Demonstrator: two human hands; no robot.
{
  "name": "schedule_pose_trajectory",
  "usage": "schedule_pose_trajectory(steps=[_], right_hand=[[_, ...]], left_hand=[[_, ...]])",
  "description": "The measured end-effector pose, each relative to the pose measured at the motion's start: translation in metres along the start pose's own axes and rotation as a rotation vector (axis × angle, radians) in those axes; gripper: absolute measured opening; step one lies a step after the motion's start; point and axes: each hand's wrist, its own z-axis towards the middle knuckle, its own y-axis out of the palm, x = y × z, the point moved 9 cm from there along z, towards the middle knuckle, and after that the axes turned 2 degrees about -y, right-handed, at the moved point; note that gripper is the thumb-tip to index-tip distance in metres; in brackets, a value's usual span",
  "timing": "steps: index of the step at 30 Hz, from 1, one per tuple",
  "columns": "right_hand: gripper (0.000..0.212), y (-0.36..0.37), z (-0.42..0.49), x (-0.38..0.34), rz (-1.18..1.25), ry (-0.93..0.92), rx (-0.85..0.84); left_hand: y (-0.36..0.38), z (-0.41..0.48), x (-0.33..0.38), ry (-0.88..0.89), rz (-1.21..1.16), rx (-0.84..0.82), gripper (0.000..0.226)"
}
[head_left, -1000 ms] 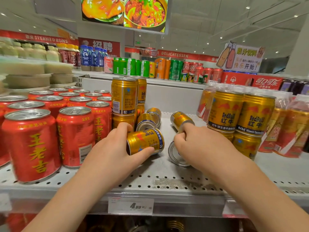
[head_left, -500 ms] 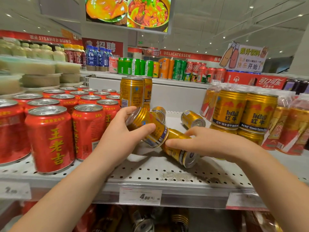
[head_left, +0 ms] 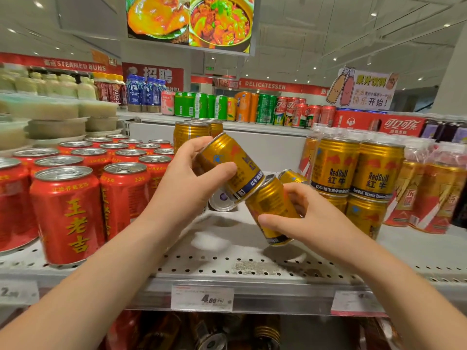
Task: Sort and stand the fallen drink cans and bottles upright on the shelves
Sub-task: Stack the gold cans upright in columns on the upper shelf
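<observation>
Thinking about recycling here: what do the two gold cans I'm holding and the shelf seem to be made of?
Left can and right can: probably thin metal, glossy gold print; ribbed bands and a silvery rim show. Shelf: likely painted sheet metal, matte pale grey; rows of punched holes suggest it.

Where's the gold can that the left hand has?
Centre of the head view: left hand grips the gold can, tilted above the shelf, right of the red cans.

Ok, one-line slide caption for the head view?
Left hand holds one tilted gold can, right hand another, above the shelf beside upright red cans.
</observation>
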Motion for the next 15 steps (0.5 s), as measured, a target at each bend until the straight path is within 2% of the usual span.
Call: schedule_pose_trajectory(steps=[7, 11, 15], right_hand=[[0.036, 0.009, -0.010, 0.010, 0.150, -0.052, 0.035], [0.034, 0.008, -0.011, 0.017, 0.089, -0.036, -0.038], [0.034, 0.010, -0.014, 0.019, 0.089, -0.052, -0.015]], left_hand=[[0.043, 0.019, 0.011, 0.013, 0.012, -0.147, 0.087], [0.058, 0.024, 0.008, -0.009, -0.038, -0.208, 0.081], [0.074, 0.021, 0.010, -0.005, -0.005, -0.256, 0.075]])
